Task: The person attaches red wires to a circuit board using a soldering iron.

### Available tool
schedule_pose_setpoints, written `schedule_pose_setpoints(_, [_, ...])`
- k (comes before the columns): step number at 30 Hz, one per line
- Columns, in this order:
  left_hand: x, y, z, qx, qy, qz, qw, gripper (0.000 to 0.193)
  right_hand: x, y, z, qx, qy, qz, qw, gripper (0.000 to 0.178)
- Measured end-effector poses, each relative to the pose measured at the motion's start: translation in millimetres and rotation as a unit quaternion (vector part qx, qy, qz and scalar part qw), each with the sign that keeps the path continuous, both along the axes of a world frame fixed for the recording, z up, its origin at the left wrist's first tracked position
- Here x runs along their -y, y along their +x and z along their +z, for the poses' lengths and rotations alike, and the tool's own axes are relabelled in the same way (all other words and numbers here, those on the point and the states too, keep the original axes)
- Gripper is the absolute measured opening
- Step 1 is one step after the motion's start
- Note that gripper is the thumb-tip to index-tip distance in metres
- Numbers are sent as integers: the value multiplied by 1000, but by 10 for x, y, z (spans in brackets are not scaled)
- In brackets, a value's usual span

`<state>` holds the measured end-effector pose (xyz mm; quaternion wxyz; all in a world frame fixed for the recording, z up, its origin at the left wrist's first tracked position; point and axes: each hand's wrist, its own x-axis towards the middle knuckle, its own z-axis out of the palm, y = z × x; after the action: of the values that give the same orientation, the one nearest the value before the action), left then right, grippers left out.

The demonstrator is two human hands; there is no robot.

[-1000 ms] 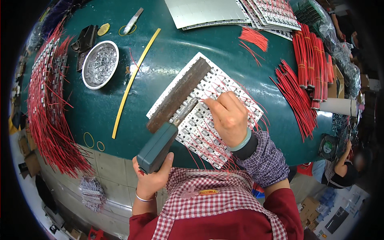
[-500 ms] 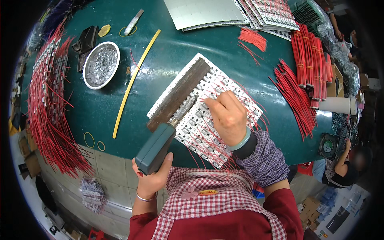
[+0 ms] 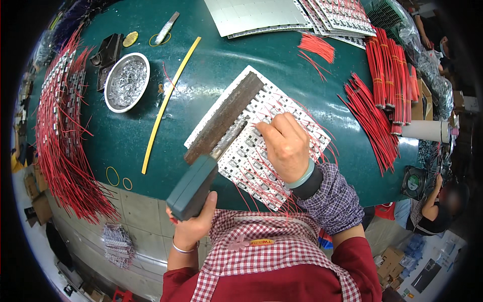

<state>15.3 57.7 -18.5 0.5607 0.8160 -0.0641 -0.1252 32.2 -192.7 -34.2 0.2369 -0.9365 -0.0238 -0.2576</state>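
My left hand (image 3: 198, 221) is wrapped round the dark green handle of a soldering gun (image 3: 190, 186). Its metal tip points up and right over a white circuit board panel (image 3: 245, 157). The panel carries rows of small parts and many thin red wires. A brown, worn flat bar (image 3: 225, 117) lies along the panel's upper left side. Over the panel's middle, my right hand (image 3: 289, 146) pinches a thin red wire (image 3: 255, 125) near the gun's tip. Part of the panel is hidden under that hand.
Left on the green table (image 3: 136, 151) are wired boards (image 3: 60, 110), a bowl of metal bits (image 3: 127, 83) and a yellow strip (image 3: 171, 105). Red wire bundles (image 3: 370, 123) lie right; stacked panels (image 3: 261, 17) are at the far edge. Another person (image 3: 427, 211) sits far right.
The soldering gun's body has shifted slightly left and down, with its tip still over the panel. My right hand has hardly moved.
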Motion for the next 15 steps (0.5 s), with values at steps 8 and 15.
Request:
schedule_pose_setpoints(8, [-37, -19, 70, -12, -125, 39, 991, 36, 0, -1, 1, 2, -4, -4, 1000, 20])
schedule_pose_setpoints(15, [-63, -14, 45, 28, -118, 18, 992, 41, 51, -154, 98, -14, 0, -21, 1000, 19])
